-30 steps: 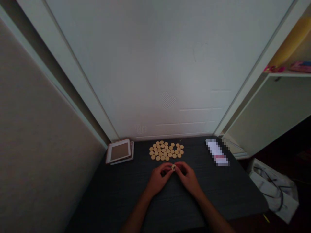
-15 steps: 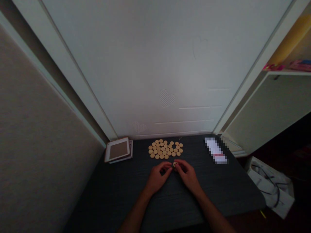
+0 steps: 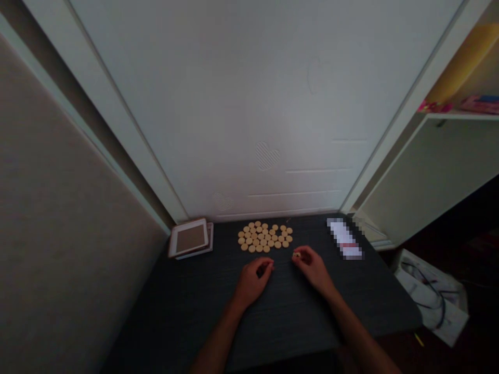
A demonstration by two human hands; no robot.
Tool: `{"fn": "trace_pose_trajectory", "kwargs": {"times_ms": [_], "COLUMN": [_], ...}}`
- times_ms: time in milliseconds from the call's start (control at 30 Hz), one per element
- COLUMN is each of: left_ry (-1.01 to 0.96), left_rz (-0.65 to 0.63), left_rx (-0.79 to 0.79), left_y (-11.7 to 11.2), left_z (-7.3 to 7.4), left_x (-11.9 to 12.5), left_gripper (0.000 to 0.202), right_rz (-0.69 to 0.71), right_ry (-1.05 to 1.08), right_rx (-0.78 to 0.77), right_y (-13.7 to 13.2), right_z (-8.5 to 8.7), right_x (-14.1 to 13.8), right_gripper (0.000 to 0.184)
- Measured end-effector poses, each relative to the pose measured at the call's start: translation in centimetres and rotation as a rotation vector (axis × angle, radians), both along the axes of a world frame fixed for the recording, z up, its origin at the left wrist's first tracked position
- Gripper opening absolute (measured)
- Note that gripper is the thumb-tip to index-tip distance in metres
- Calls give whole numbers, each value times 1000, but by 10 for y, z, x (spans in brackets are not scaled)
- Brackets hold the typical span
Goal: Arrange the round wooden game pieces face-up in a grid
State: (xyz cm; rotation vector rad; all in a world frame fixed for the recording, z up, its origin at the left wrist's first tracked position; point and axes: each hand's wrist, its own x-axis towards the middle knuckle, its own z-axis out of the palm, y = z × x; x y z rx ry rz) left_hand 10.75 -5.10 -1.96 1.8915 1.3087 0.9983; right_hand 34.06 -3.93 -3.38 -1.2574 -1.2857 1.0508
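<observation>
Several round tan wooden discs [image 3: 265, 237] lie packed flat in a cluster at the back of the dark table [image 3: 187, 311]. My right hand [image 3: 314, 267] is just right of the cluster's near edge and pinches one small round disc [image 3: 297, 254] between its fingertips. My left hand [image 3: 253, 278] rests on the table below the cluster with its fingers curled in and nothing visible in them. The two hands are apart.
A framed tablet-like board [image 3: 190, 239] lies at the back left of the table. A blurred white packet [image 3: 345, 238] lies at the back right. A white bag with dark cords [image 3: 432, 296] sits off the table's right side, below white shelving [image 3: 440, 166].
The hands held one disc together in front of the cluster. Now they have parted, and my right hand has carried the disc to the right.
</observation>
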Motion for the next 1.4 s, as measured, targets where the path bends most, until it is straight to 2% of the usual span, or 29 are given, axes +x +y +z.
{"fn": "trace_pose_trajectory", "kwargs": {"times_ms": [133,267,400,467,567,633,700,800,967,1200,1400], "left_ry": [17,44,185,306,467,569,632,653,670,651,610], "left_rz": [-2,13,-41,-125,-216,-255,-278,-289,-246,-253,-260], "left_rx": [19,53,229,333,414,437,440,433,412,431,439], "left_y": [0,-2,0,11,39,62,81,99,108,110,119], "left_z": [-1,0,10,17,25,24,20,9,-2,1,5], "left_x": [0,1,8,17,36,49,58,62,55,63,74], "left_gripper": [15,15,18,22,36,48,52,48,46,49,33], "right_rz": [4,-46,-96,-101,-105,-111,-115,-103,-65,-74,-90], "right_ry": [9,40,90,116,154,174,188,194,173,96,51], "right_rx": [-27,-32,-43,-49,-43,-34,-26,-26,-43,-24,-7], "right_y": [11,19,21,22,23,23,24,23,23,22,19], "right_z": [7,7,1,-1,-4,-5,-6,-6,-5,-2,3], "right_x": [24,37,39,39,39,40,41,43,43,43,41], "right_gripper": [39,42,46,48,48,48,48,49,54,48,43]}}
